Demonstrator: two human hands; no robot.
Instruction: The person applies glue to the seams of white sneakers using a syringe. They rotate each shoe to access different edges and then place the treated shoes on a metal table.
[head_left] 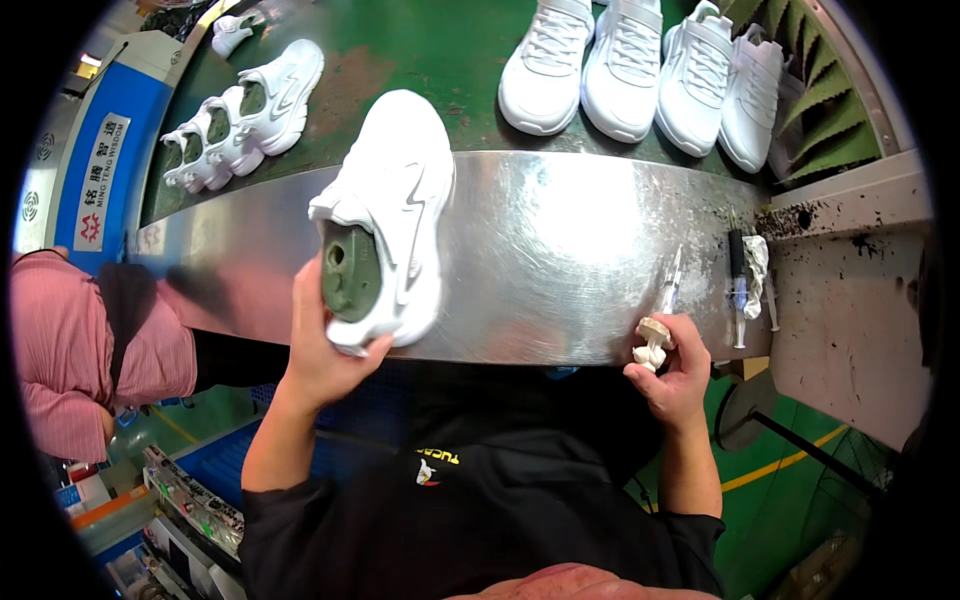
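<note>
My left hand grips the heel of a white sneaker, raised over the steel ledge with its toe pointing away from me. A dark green shoe last fills the sneaker's opening. At the ledge's front edge, to the right, my right hand is closed round a syringe. Its thin tip points away from me, and its near end looks wrapped in something whitish. A wide gap of steel lies between the sneaker and the syringe.
Beyond the steel ledge runs a green belt. White sneakers stand on it at the right, more white shoes at the left. Another syringe and crumpled white material lie far right. A person in pink is at left.
</note>
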